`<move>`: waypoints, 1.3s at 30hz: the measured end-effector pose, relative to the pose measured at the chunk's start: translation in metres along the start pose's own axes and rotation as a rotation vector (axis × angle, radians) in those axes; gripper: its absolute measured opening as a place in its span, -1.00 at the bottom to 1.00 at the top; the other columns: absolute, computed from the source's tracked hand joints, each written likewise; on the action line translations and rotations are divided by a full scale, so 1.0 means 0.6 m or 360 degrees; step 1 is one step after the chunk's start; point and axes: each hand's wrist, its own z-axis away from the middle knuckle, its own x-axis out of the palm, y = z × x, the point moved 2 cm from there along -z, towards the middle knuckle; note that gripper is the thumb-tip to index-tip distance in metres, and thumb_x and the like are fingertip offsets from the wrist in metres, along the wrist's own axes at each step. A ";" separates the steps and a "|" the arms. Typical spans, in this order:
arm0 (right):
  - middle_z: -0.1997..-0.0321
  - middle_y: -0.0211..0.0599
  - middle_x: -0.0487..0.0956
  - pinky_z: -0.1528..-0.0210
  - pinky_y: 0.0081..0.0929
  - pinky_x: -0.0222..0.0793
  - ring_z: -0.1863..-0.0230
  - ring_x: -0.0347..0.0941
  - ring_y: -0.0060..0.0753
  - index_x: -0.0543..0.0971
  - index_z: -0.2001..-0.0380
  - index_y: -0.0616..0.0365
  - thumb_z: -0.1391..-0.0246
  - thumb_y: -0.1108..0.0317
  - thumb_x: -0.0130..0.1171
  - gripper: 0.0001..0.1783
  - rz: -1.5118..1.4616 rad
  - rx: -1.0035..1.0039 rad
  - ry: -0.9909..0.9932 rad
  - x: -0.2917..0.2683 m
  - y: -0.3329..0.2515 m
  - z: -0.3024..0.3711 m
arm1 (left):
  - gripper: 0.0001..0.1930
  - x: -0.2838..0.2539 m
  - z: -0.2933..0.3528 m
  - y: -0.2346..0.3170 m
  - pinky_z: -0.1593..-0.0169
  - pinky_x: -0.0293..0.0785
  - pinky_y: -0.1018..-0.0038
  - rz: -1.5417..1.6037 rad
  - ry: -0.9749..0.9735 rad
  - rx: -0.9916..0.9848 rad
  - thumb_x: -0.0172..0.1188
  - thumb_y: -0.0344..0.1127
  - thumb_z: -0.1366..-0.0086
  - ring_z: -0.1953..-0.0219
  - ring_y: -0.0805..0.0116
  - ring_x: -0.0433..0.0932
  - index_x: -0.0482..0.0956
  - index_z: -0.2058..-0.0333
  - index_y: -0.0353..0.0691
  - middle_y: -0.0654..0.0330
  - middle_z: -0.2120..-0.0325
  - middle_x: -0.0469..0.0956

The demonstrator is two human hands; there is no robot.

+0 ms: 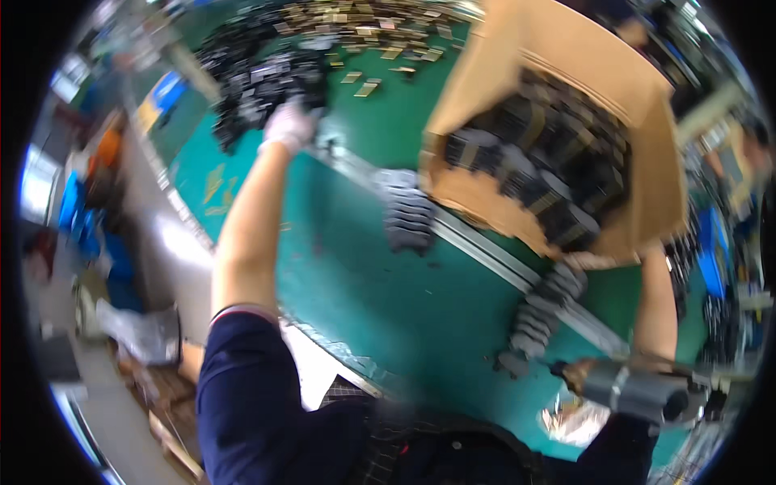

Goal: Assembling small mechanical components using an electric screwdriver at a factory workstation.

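My left hand (288,127), in a pale glove, reaches to the near edge of a heap of small black plastic parts (271,85). Motion smears its fingers, so whether it holds a part is unclear. My right forearm runs up to the near side of an open cardboard box (566,36), which holds many black parts (558,153). There my right hand (606,260) is mostly hidden at the box's lower edge, its fingers out of sight. One row of grey-black parts (406,210) lies left of the box; another row (537,319) lies just below it.
Brass-coloured metal pieces (372,28) are scattered at the far side of the green table (356,275). A metal rail (485,250) crosses the tabletop. A dark cylindrical power tool (634,390) is in front of my right arm. A clear plastic bag (574,420) lies near the front edge.
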 end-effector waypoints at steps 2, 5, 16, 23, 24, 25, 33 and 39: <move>0.02 -0.16 0.54 -0.18 -0.17 0.24 -0.05 0.43 -0.14 0.58 0.13 0.04 -0.17 0.08 -0.13 -0.60 0.0073 0.0129 -0.0245 -0.031 -0.012 0.060 | -0.39 -0.023 0.074 -0.037 -0.20 0.28 0.33 0.0445 0.0138 0.0137 0.22 -0.08 -0.18 -0.16 0.09 0.38 0.35 -0.16 -0.23 -0.05 -0.12 0.39; 0.26 -0.31 0.64 0.07 -0.36 0.44 0.26 0.53 -0.29 0.55 0.12 0.20 0.24 0.12 0.44 -0.41 -0.1506 0.0657 0.0135 -0.186 -0.083 0.177 | -0.53 -0.038 0.167 -0.061 -0.18 0.27 0.41 0.0611 0.0440 0.0510 0.12 -0.24 -0.30 -0.11 0.24 0.42 0.38 -0.13 -0.32 0.00 -0.08 0.43; 0.18 -0.11 0.54 0.10 -0.32 0.46 0.15 0.51 -0.08 0.60 0.17 -0.05 0.37 0.05 0.40 -0.43 -0.1555 0.0094 0.0695 -0.256 -0.253 0.467 | -0.56 -0.016 0.649 0.185 0.06 0.44 0.27 0.1084 -0.0514 0.1605 0.31 -0.30 -0.06 0.16 0.01 0.50 0.50 0.04 -0.20 0.00 0.22 0.54; -0.09 -0.10 0.39 -0.08 -0.20 0.34 -0.08 0.37 -0.01 0.56 0.09 -0.05 0.36 0.14 0.41 -0.39 -0.1329 -0.0460 0.0101 -0.396 -0.513 0.419 | -0.55 0.069 0.707 0.134 0.01 0.43 0.39 0.1982 -0.1670 0.0490 0.21 -0.39 -0.19 0.08 0.24 0.49 0.38 -0.05 -0.34 0.06 0.12 0.52; -0.07 -0.09 0.40 -0.09 -0.20 0.34 -0.07 0.37 -0.01 0.54 0.06 -0.06 0.30 0.17 0.38 -0.40 -0.1431 -0.0487 0.0295 -0.393 -0.527 0.399 | -0.58 0.062 0.689 0.116 -0.01 0.43 0.42 0.2045 -0.1490 0.0508 0.16 -0.45 -0.21 0.08 0.28 0.49 0.37 -0.05 -0.36 0.08 0.13 0.52; -0.06 -0.09 0.40 -0.09 -0.21 0.34 -0.07 0.38 -0.02 0.51 0.03 -0.07 0.24 0.19 0.35 -0.42 -0.1539 -0.0521 0.0481 -0.392 -0.543 0.383 | -0.61 0.053 0.676 0.094 -0.02 0.44 0.45 0.2099 -0.1308 0.0514 0.11 -0.52 -0.23 0.08 0.32 0.49 0.37 -0.05 -0.38 0.10 0.14 0.53; -0.11 -0.15 0.41 -0.11 -0.28 0.35 -0.02 0.45 -0.05 0.43 -0.07 -0.09 0.14 0.05 0.32 -0.36 -0.1993 -0.0329 0.0356 -0.386 -0.564 0.311 | -0.67 0.034 0.576 -0.062 -0.05 0.41 0.48 0.2101 -0.0745 0.0108 0.04 -0.52 -0.26 0.10 0.38 0.50 0.41 -0.02 -0.36 0.12 0.11 0.54; -0.07 -0.13 0.42 -0.08 -0.30 0.37 0.01 0.44 -0.06 0.45 -0.03 -0.03 0.14 0.21 0.30 -0.42 -0.1823 -0.0210 0.0771 -0.422 -0.607 0.290 | -0.72 0.058 0.497 -0.107 0.08 0.48 0.39 0.1626 -0.0122 0.0379 0.04 -0.55 -0.23 0.20 0.31 0.53 0.42 0.06 -0.37 0.08 0.21 0.53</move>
